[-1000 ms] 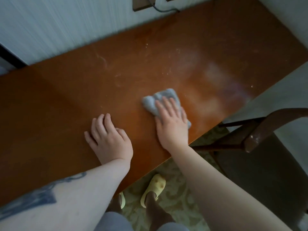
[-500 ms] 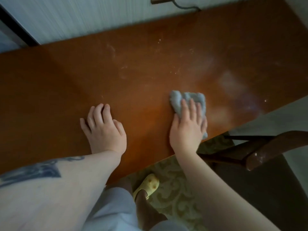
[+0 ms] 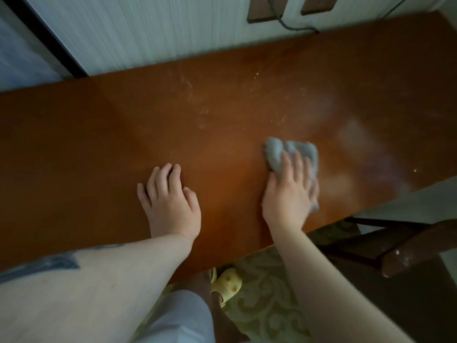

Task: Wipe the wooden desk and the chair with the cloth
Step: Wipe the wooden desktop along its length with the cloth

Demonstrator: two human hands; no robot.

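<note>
Grey cloth [image 3: 291, 154] pressed flat on wooden desk [image 3: 99, 134] under right hand [image 3: 288, 196]; left hand [image 3: 170, 201] rests flat.

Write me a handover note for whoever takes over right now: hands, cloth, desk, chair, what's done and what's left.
Right hand: flat on the cloth, pressing it to the desk near the front edge, right of centre.
Left hand: resting on the desk, holding nothing.
Chair: to the right of the desk, untouched by either hand.
Done: cannot tell how much has been wiped.
Left: pale specks and smudges remain toward the back and right of the desk; then the chair, whose arm shows white spots.
</note>
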